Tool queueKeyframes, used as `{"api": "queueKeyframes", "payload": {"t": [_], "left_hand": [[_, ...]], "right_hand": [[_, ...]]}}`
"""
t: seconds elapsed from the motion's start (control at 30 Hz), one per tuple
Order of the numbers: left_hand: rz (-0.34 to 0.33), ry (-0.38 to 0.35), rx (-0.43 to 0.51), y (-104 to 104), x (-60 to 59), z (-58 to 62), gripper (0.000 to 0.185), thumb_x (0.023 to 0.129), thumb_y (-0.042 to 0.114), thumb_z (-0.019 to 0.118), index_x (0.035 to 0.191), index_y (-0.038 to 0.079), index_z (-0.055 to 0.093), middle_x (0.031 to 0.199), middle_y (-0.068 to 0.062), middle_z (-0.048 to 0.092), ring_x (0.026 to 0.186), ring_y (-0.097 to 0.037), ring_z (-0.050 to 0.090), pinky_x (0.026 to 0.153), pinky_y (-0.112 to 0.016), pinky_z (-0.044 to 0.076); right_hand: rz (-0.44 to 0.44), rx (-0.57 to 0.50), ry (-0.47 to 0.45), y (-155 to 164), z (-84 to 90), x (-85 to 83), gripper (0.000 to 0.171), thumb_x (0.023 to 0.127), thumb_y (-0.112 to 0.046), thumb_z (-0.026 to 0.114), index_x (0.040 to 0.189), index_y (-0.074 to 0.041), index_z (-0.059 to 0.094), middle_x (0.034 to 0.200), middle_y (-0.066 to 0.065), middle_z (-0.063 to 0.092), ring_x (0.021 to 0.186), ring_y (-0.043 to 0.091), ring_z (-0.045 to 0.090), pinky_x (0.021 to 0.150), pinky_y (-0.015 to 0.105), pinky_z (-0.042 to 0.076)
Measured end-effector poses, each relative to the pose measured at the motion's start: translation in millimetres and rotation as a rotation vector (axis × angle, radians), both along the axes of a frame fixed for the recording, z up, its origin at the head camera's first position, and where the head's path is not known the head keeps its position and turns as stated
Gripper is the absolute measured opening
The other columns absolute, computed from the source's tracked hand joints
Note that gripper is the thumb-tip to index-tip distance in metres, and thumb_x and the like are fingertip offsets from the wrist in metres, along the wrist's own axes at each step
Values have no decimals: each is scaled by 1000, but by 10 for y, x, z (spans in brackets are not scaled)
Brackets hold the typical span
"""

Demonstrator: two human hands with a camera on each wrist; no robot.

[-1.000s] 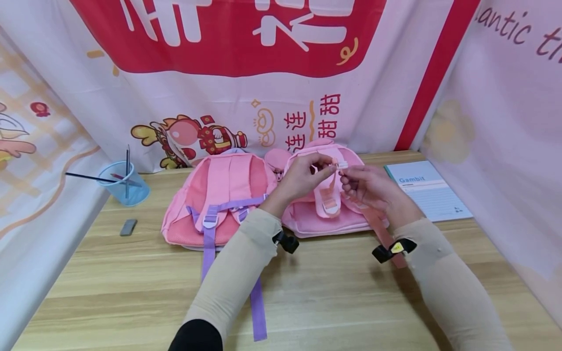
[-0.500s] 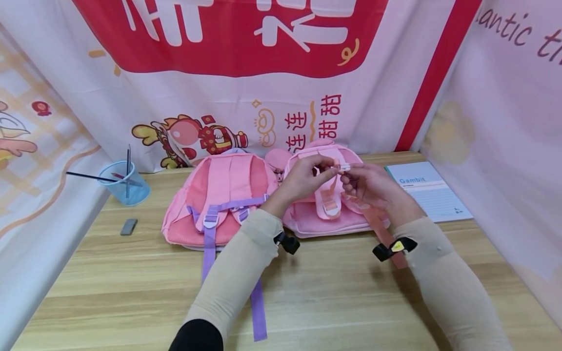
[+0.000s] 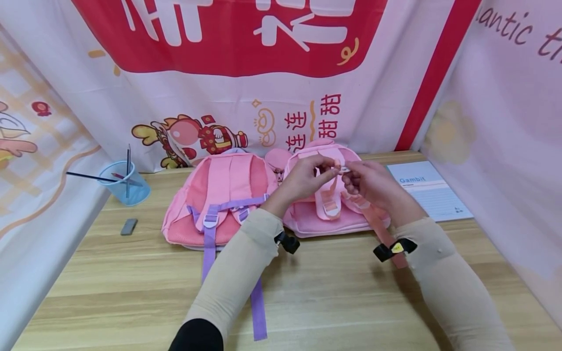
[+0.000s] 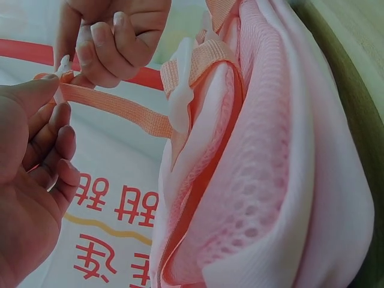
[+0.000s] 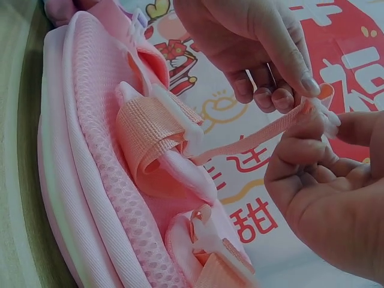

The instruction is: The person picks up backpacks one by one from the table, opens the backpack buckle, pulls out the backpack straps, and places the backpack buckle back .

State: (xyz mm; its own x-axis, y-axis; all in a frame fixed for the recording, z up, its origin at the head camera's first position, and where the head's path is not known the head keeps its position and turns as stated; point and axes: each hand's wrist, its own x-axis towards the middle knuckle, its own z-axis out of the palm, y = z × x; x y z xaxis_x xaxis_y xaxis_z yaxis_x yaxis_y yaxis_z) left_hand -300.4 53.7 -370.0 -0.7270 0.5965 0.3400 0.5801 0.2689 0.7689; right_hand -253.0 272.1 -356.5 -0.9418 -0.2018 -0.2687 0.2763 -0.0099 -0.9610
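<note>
A pink backpack with salmon straps lies on its front on the wooden table. Above it my left hand and right hand meet and pinch the end of a thin salmon strap, where a small white clip sits. The strap runs taut from a white buckle on the padded shoulder strap to my fingers. In the right wrist view the right hand grips the strap end from below, and the left hand's fingertips pinch it from above.
A second pink backpack with purple straps lies to the left, one purple strap trailing toward me. A blue cup of pens and a grey eraser sit at far left. A notebook lies at right. Banners close in the back and sides.
Both hands have sunk slightly with the strap end and drawn closer together at the white clip. The backpacks have not moved.
</note>
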Motion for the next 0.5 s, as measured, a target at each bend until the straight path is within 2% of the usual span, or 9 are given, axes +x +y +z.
{"api": "queueKeyframes", "payload": {"t": [0.1,0.27,0.37,0.5], "left_hand": [[7,-4,-12,5,4,-1,24,106,18,71,125,4,76,108,-10,76,97,-16,67,82,-19,53],[24,-10,-26,14,11,-3,24,106,19,72,125,5,76,110,-9,77,96,-15,66,79,-19,53],[32,-4,-25,27,15,-5,23,106,19,72,124,6,77,110,-9,77,94,-14,65,77,-19,53],[32,9,-12,41,17,-9,23,105,18,72,123,5,77,107,-9,77,92,-13,64,76,-18,52]], "right_hand": [[-20,100,17,-14,10,7,38,115,-41,49,130,-7,59,94,2,61,80,13,55,71,21,51],[-56,247,46,-47,29,23,39,115,-41,49,128,-7,59,96,4,60,81,13,56,74,21,53],[-66,292,57,-61,42,35,39,115,-42,48,127,-7,60,95,3,59,81,13,56,74,21,54],[-65,286,69,-66,52,42,39,115,-42,47,126,-7,60,94,2,58,81,13,56,74,21,53]]}}
